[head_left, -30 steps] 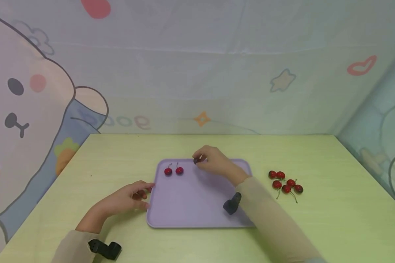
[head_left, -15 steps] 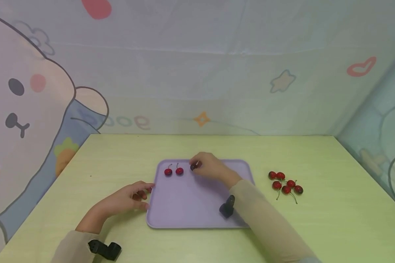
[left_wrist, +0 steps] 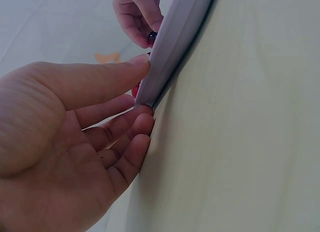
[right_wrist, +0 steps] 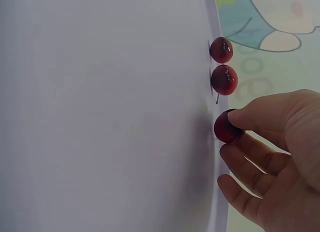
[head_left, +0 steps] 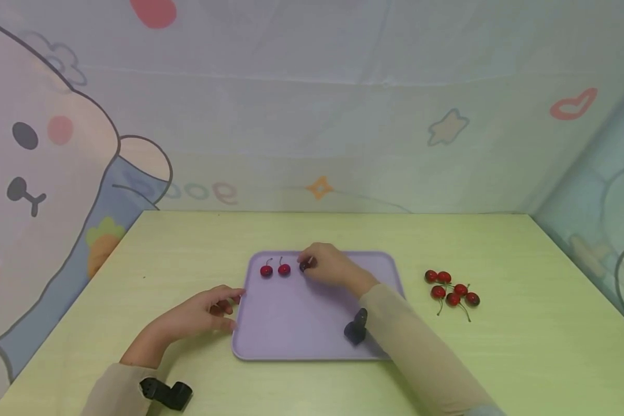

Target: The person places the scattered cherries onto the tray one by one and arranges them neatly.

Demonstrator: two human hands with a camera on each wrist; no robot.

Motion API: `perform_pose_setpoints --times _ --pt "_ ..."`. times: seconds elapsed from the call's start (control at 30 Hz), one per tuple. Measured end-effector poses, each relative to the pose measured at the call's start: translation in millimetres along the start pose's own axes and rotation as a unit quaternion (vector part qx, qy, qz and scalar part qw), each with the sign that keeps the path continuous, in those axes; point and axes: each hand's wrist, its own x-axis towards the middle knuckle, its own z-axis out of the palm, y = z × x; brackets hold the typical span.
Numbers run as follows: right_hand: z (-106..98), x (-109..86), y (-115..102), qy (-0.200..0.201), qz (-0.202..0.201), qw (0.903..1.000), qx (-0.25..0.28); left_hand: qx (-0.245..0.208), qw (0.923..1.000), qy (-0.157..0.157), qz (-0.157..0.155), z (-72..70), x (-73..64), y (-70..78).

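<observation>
In the head view a lilac tray (head_left: pixel 291 323) lies on the table. Two red cherries (head_left: pixel 266 271) with stems sit side by side near its far left corner. To their right, my right hand (head_left: pixel 329 266) pinches a dark red cherry (right_wrist: pixel 227 127) between thumb and fingers, low over the tray. That cherry's stem cannot be made out. My left hand (head_left: pixel 205 312) is at the tray's left edge. The left wrist view has its thumb and loosely bent fingertips touching the outer side of the rim (left_wrist: pixel 172 47).
Right of the tray, several more cherries (head_left: pixel 453 299) lie in a loose cluster on the pale yellow-green table (head_left: pixel 530 346). A printed cloth (head_left: pixel 270 127) hangs behind the table's far edge. Each wrist carries a small black camera (head_left: pixel 166 395).
My right hand has come down and slightly left with its cherry, nearer the two cherries on the tray. My left hand has stayed at the tray's edge.
</observation>
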Motion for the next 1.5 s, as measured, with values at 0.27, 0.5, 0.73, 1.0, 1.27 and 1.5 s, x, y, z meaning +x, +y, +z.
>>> perform_pose_setpoints --times 0.27,0.5,0.73,1.0,1.27,1.5 --pt "0 -0.8 0 -0.005 0.008 1.0000 0.005 -0.001 1.0000 -0.002 0.005 0.7 1.0 0.8" --pt "0 -1.8 -1 -0.003 0.012 0.9999 0.003 -0.002 1.0000 -0.003 0.002 0.3 0.8 0.6" --pt "2 -0.9 0 -0.004 0.018 0.9998 0.002 -0.011 0.9999 -0.005 0.007 1.6 0.6 1.8" --pt "1 -1.7 0 -0.009 0.034 0.9993 0.009 -0.007 0.9999 -0.003 -0.010 1.9 2.2 1.9" --pt "-8 -5.9 5 0.007 0.044 0.9990 0.005 -0.002 1.0000 -0.005 -0.006 1.2 2.2 2.4" --pt "-35 -22.3 9 0.017 0.031 0.9993 -0.008 -0.005 1.0000 -0.007 -0.004 1.3 3.1 3.2"
